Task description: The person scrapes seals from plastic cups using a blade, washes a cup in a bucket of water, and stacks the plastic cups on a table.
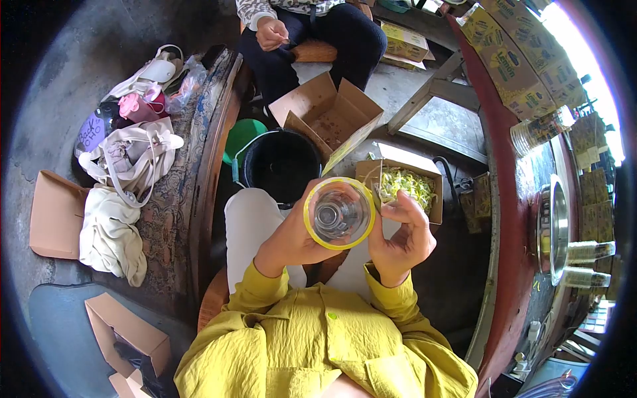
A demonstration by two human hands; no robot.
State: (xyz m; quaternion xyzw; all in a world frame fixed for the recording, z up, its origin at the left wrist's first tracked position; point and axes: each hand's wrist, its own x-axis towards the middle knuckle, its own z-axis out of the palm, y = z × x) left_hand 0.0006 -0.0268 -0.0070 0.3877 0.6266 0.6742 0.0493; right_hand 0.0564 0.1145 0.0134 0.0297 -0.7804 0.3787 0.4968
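My left hand (290, 232) is wrapped around a clear plastic cup (330, 213) with a yellow rim, its round opening turned up toward me. Against the cup's right side, my right hand (403, 240) has its thumb and fingers pinched together at the rim. A thin dark sliver (376, 196) shows between those fingers and the rim, too small to name. Just beyond my right hand, an open carton (434, 211) holds a heap of yellow-green strips (406, 186).
A black bucket (279, 159) and an open cardboard box (318, 109) stand ahead, before a seated person (312, 33). Bags (129, 156) lie on a bench to the left. Stacked lemon cartons (507, 63), clear cups (541, 129) and a metal basin (557, 229) are along the right.
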